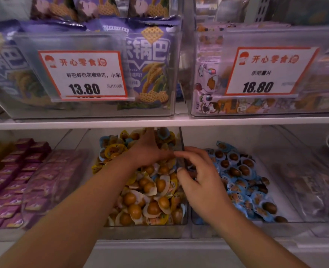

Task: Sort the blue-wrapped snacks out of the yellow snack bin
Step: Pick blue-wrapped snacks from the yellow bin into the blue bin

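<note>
The yellow snack bin (144, 232) is a clear box on the lower shelf, heaped with yellow-wrapped round snacks (150, 187). A few blue-wrapped snacks (104, 141) lie among them at the back. My left hand (147, 151) reaches deep into this bin, fingers stretched toward the rear of the heap. My right hand (198, 176) hovers over the divider between this bin and the bin to its right, fingers curled. Whether it holds a snack is hidden. That right-hand bin (295, 213) holds a pile of blue-wrapped snacks (241, 182).
A bin of purple packets (14, 182) stands to the left. The white shelf board (256, 119) hangs low over the bins' backs. Above it are clear bins of purple bags (148, 55) and price cards (84, 74). A bin of clear-wrapped items (314, 186) sits far right.
</note>
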